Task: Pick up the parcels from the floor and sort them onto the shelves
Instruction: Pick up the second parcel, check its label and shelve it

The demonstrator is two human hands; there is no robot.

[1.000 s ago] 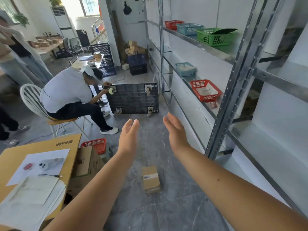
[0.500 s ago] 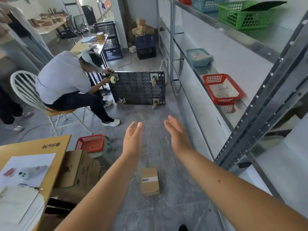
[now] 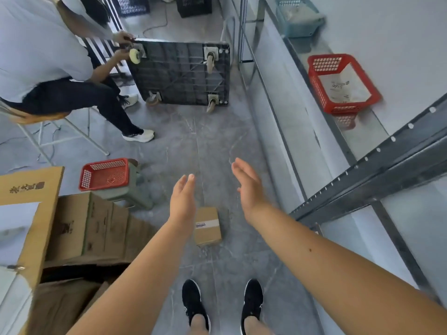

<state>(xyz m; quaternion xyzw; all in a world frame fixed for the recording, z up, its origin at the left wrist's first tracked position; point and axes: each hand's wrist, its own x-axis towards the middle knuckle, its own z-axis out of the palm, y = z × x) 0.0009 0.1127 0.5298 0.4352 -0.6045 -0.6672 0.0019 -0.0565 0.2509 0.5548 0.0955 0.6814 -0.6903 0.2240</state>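
Nearest: two black shoes (image 3: pixel 222 303) on grey floor (image 3: pixel 217 146), pointing at parcel. Just beyond shoes: small brown parcel (image 3: pixel 208 226), flat on floor, white label strip across top, nothing else touching it.

Left hand (image 3: pixel 182 201) spread, fingers straight, palm turned inward, empty; overlaps parcel's left edge in view but seems above it, contact not clear. Right hand (image 3: pixel 246 187) also spread and empty, to right of parcel & a bit beyond it, apart from it. Both forearms stretched out, hands either side of parcel.

Step in hand, by the look: reach-down for first pickup; nothing lifted yet. Next move prob needs a bend at waist/knees, hands lowered & closed in on parcel's two long sides, then lift & turn right to shelves.

Left of parcel: stacked cartons (image 3: pixel 92 226) & tan counter (image 3: pixel 33 189) w/ papers. Past those, red basket on stool (image 3: pixel 105 174), well apart from parcel.

Right of parcel: metal shelf rack (image 3: pixel 362 170); red basket (image 3: pixel 343 84) on its shelf w/ a flat pale bag inside, blue basket (image 3: pixel 298 16) farther along.

Farthest from parcel: seated person (image 3: pixel 48 61) working on upturned wheeled dolly (image 3: pixel 181 71); keep clear of that side.
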